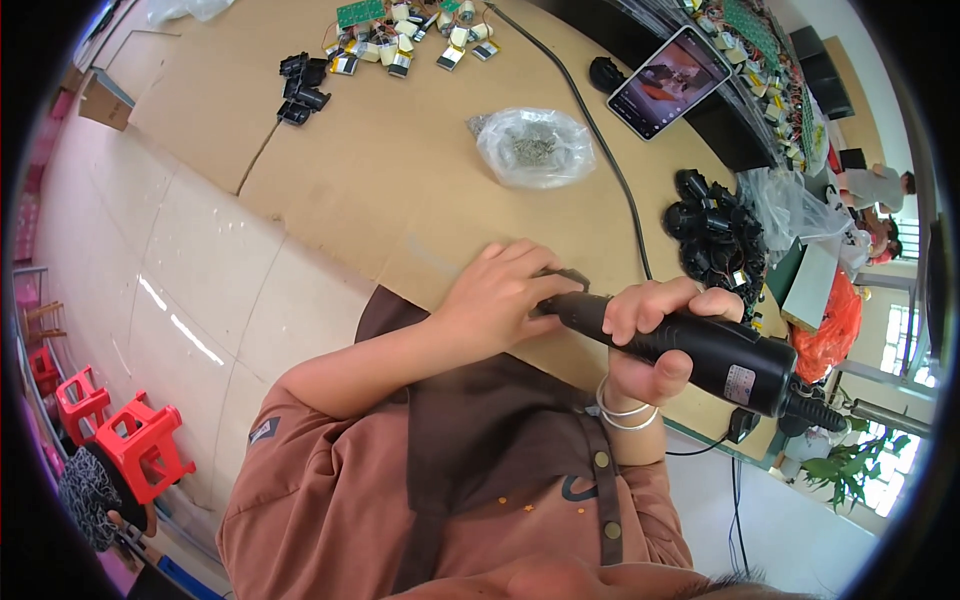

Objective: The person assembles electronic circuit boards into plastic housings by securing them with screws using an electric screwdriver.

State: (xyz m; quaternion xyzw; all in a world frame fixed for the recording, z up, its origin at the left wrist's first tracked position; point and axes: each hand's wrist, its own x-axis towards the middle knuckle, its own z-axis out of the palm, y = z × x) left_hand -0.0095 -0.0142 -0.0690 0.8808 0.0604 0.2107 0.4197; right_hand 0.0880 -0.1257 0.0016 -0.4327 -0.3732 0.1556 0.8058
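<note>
My right hand is wrapped round a black electric screwdriver, which lies nearly level with its tip toward the left. My left hand grips a small black plastic part right at that tip. Fingers and tool hide most of this part, and where the bit meets it cannot be seen. Beyond my hands, on the cardboard-covered table, rests an opened clear plastic bag with small metal pieces, seemingly screws, inside.
A black cable crosses the table. Black plastic parts are heaped at the right, with a few more at the far left. Wired battery cells lie at the back; a phone leans near them. Red stools stand on the floor.
</note>
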